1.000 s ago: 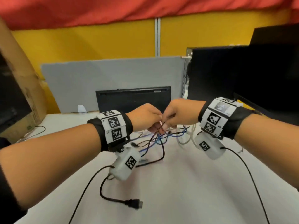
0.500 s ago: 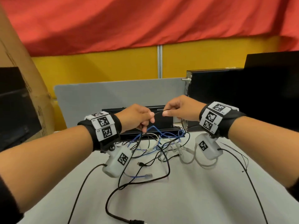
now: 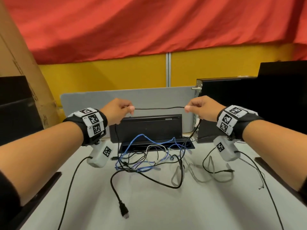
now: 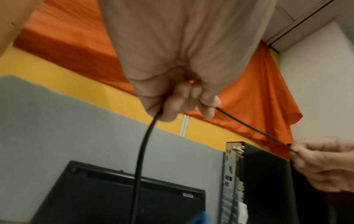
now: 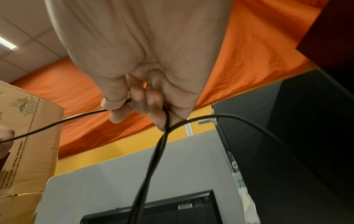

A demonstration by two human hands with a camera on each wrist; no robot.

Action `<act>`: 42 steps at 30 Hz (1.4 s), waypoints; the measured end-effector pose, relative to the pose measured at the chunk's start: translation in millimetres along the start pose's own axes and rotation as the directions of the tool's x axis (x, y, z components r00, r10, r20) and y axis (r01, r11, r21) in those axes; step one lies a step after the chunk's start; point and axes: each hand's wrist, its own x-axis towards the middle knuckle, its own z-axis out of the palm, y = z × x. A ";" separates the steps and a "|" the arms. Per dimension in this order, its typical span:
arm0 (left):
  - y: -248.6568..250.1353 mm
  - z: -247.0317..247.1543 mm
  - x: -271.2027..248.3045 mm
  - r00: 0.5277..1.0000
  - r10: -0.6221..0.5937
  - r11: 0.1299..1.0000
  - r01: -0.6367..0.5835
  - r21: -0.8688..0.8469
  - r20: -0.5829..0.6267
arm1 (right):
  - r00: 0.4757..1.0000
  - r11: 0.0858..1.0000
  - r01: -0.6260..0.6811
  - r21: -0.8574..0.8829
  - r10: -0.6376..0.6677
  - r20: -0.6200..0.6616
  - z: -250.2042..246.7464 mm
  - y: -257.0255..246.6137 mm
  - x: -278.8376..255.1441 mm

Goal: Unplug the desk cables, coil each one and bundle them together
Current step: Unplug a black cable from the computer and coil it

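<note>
Head view: black cable (image 3: 159, 108) stretched between both hands' fingers (image 3: 131, 108).

Pretty cramped office corner: red cloth (image 3: 149, 27) draped across the top of a yellow wall (image 3: 116, 75), with a grey divider panel (image 3: 126, 98) standing at the back of the pale grey desk (image 3: 149, 209). Big cardboard box (image 3: 20, 77) leans in on the left, black computer tower (image 3: 232, 100) on the right. Tiled ceiling with a strip light (image 5: 8, 44) overhead.

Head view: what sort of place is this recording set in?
Most likely an office workstation: a grey desk backed by a grey divider panel, a black computer tower, and loose cables.
</note>
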 end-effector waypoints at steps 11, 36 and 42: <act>-18.8 -21.0 18.7 0.958 0.053 0.999 -0.053 0.009 -0.283 | 0.985 0.970 -0.039 -0.240 0.077 0.155 -15.3 2.7 9.1; -40.5 -54.2 21.9 0.787 -0.117 0.993 0.081 -0.087 -0.605 | 0.903 0.821 -0.343 -0.456 0.421 0.080 30.8 51.7 -34.5; -8.1 -25.2 20.2 0.900 0.010 0.994 -0.057 -0.095 -0.436 | 0.893 0.816 -0.205 -0.540 0.382 0.239 36.4 12.4 -26.4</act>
